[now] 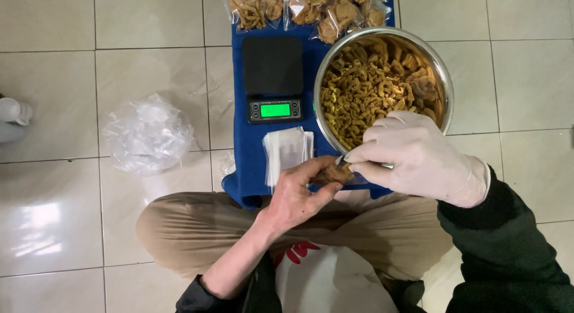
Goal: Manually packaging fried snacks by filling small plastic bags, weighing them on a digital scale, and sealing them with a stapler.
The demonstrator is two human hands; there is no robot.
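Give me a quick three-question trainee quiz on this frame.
1. True or false: the right hand wears a glove.
2. What lies directly left of the metal bowl? A) scale B) cup C) knife
3. What do both hands hold together?

Key: 1 true. 2 A, the black scale on the blue mat. 3 A small bag of snacks, pinched between the left hand and the right.

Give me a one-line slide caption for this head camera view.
Gloved right hand and bare left hand fill a small bag beside a steel bowl of snacks, scale nearby.
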